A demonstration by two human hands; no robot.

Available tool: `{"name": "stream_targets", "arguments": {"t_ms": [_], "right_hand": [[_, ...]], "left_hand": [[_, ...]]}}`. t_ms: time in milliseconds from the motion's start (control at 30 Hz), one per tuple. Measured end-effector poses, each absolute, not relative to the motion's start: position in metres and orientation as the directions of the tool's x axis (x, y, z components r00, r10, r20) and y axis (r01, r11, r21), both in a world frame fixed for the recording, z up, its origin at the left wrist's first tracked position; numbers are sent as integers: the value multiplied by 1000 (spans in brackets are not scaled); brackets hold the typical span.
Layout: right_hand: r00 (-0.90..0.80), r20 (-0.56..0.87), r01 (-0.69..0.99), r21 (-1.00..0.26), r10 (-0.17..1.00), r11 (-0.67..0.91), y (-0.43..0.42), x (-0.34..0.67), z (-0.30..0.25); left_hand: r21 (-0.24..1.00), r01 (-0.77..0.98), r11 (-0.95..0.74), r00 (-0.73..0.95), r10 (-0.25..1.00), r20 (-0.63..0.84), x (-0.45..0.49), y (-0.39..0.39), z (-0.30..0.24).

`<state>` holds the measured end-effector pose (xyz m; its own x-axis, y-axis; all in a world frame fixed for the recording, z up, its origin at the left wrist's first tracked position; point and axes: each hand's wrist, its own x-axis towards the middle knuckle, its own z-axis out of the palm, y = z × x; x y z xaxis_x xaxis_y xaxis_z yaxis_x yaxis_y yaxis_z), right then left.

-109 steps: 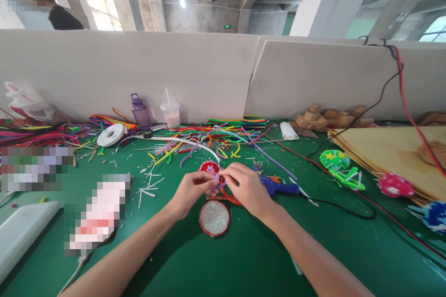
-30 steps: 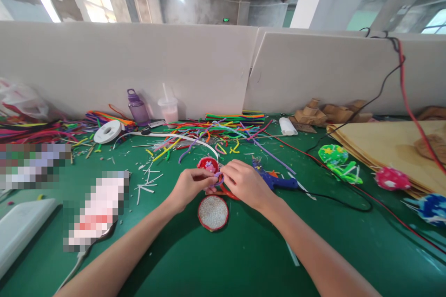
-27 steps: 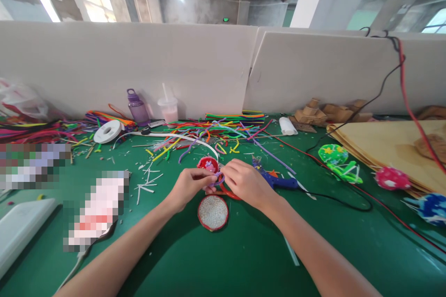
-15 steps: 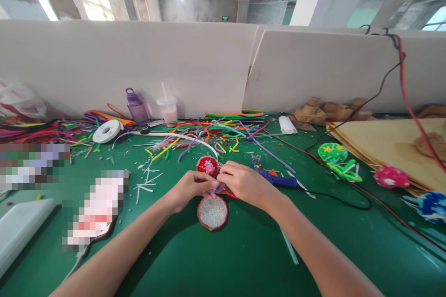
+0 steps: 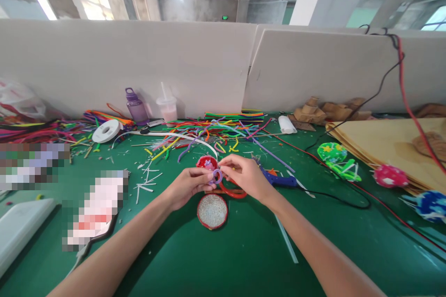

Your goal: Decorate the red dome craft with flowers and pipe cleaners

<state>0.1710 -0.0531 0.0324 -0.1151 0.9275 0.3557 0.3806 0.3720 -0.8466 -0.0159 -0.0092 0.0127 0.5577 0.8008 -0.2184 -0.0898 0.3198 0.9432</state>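
My left hand (image 5: 190,185) is closed, its thumb and fingers pinching a fuzzy purple pipe cleaner (image 5: 218,176) bent into a small ring. My right hand (image 5: 244,174) is closed at the ring's upper right side, fingertips drawn together; what lies between them is too small to tell. Just behind the fingers sits a red round piece (image 5: 206,161) with a pink figure on it, partly covered by my left hand. Nearer me lies a red-rimmed round dish (image 5: 212,211) of clear beads. A red loop (image 5: 237,192) rests under my right hand.
A blue glue gun (image 5: 280,180) with a black cable lies at the right. Behind are loose pipe cleaners (image 5: 223,127), a white ribbon roll (image 5: 107,131), a purple bottle (image 5: 135,106) and a drink cup (image 5: 167,109). Fuzzy green pieces (image 5: 332,153) lie at right.
My right fingers have shifted slightly up and away from my left hand. The purple ring now shows between the hands, and more of the red loop is visible.
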Motion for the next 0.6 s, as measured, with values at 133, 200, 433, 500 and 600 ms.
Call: {"name": "stream_targets", "arguments": {"t_ms": [133,200,433,500,600], "right_hand": [[-109,251,222,-937,962,269,-52,166,29],[-108,250,206,-941,962,268,-53,165,28],[-179,263,247,-921,948,302,-55,166,31],[-195,274,291,-901,942,322,-55,167,32],[-218,290,356,-865,932,353,-54,168,32]], "left_hand": [[930,-123,346,558,799,-223,-17,-8,12],[926,-123,357,563,793,-231,-16,-8,12],[935,-100,340,598,772,-217,-15,-11,12],[935,-88,344,599,768,-226,-16,-11,11],[935,-79,347,605,762,-232,-16,-11,11]]}}
